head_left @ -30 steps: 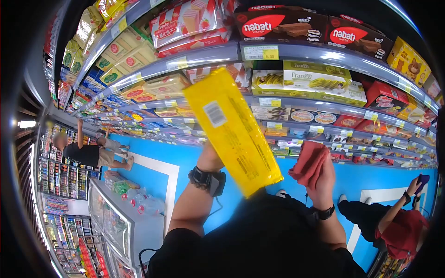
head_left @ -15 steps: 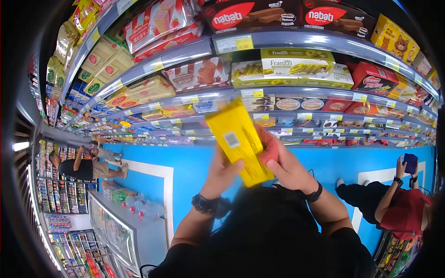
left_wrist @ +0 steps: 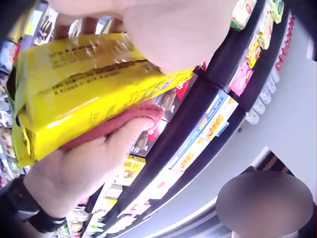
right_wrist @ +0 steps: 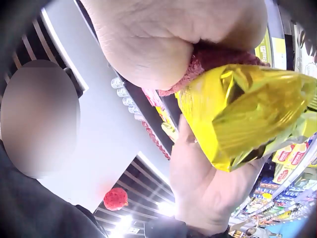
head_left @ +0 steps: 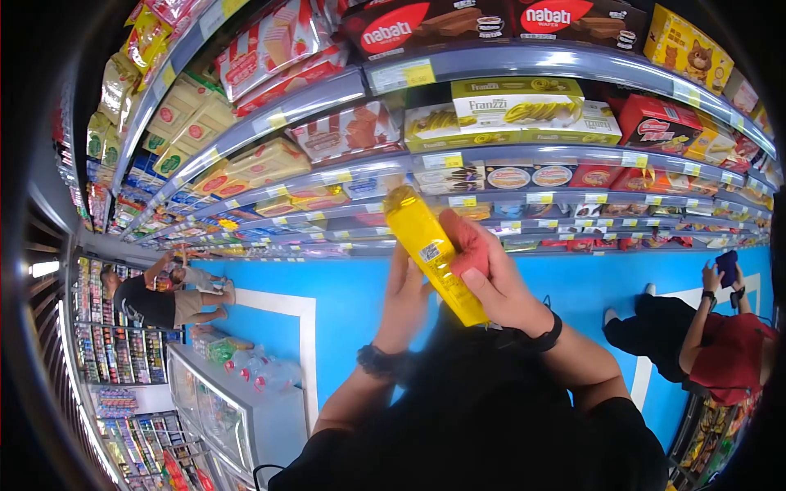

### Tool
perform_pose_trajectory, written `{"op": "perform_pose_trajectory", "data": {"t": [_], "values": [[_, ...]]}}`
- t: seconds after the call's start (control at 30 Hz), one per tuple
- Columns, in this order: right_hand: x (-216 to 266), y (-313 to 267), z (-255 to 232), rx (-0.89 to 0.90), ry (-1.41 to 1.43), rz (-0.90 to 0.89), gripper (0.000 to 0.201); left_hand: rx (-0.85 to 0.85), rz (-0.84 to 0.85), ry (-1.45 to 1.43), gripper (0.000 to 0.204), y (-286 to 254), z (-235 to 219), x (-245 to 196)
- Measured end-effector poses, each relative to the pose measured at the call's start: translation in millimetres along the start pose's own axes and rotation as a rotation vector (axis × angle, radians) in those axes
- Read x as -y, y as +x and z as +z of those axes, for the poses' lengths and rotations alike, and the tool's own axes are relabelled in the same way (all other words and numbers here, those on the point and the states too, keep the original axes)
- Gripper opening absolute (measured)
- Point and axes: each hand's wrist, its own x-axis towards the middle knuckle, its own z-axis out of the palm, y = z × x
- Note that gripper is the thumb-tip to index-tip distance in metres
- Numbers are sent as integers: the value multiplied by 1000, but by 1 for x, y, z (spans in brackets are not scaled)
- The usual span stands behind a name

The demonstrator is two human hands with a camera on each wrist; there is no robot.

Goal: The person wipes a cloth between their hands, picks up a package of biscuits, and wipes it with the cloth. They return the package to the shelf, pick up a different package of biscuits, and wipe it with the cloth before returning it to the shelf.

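Observation:
A glossy yellow packet [head_left: 434, 254] with a printed code and dark lettering is held up in front of the body, its narrow side toward the head camera. My left hand [head_left: 405, 303] grips it from the left, and in the left wrist view its fingers reach behind the packet [left_wrist: 94, 89]. My right hand [head_left: 503, 290] holds a folded red cloth [head_left: 471, 250] against the packet's right side, thumb over the cloth. The packet's crimped end [right_wrist: 262, 114] faces the right wrist camera; the left palm [right_wrist: 208, 183] lies under it there.
Curved store shelves [head_left: 524, 61] full of wafer and biscuit packs run across the front. A glass-topped freezer [head_left: 217, 401] stands left, beside large bottles [head_left: 262, 372]. One person [head_left: 151, 299] is at the far left; another in red [head_left: 729, 352] stands right, holding a dark purple cloth [head_left: 726, 266].
My right hand has brought the red cloth onto the yellow packet. The packet came in closer and turned from its broad face to its narrow side.

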Motion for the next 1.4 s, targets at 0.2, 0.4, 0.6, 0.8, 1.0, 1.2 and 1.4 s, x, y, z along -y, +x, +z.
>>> {"op": "perform_pose_trajectory", "data": {"t": [0.2, 0.4, 0.6, 0.8, 1.0, 1.2, 1.4], "values": [[3, 8, -9, 84, -358, -147, 72, 307, -130, 120, 52, -13, -12, -12], [-2, 27, -18, 101, -371, -89, 71, 408, -230, -43, 61, -19, -45, -7], [-28, 2, 4, 246, -169, 184, 71, 39, 35, -391, 52, -17, -22, -15], [-61, -18, 25, 162, -183, 296, 63, -93, 28, 227, 54, -10, -52, 7], [-102, -31, 2, 374, -282, 495, 46, -41, 136, 798, 56, -8, -98, 19], [-159, -53, -29, 55, -513, 589, 41, 140, 286, 1514, 68, 43, -225, 43], [-178, -62, -36, -132, -557, 714, 41, 225, 205, 1843, 55, 123, -388, 81]]}}
